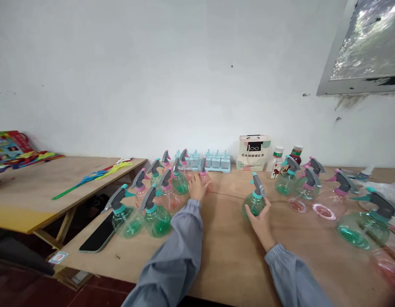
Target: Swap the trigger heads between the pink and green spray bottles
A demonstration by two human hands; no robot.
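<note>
My right hand point(260, 219) is wrapped around the round body of a green spray bottle point(253, 204), which stands upright with a grey and teal trigger head. Farther to the left, my left hand point(197, 187) reaches forward with its fingers around a pink spray bottle point(203, 165); the hand hides much of that bottle's body. Beside my left forearm stand several more spray bottles, among them a green one point(157, 221) and a pink one point(169, 198).
More spray bottles point(364, 228) stand at the right. Along the wall are light blue popsicle moulds point(217, 163), a paper bag point(253, 155) and a white-capped bottle point(277, 162). A phone point(98, 235) lies near the table's left edge. Balloons point(95, 175) lie on another table point(24, 200).
</note>
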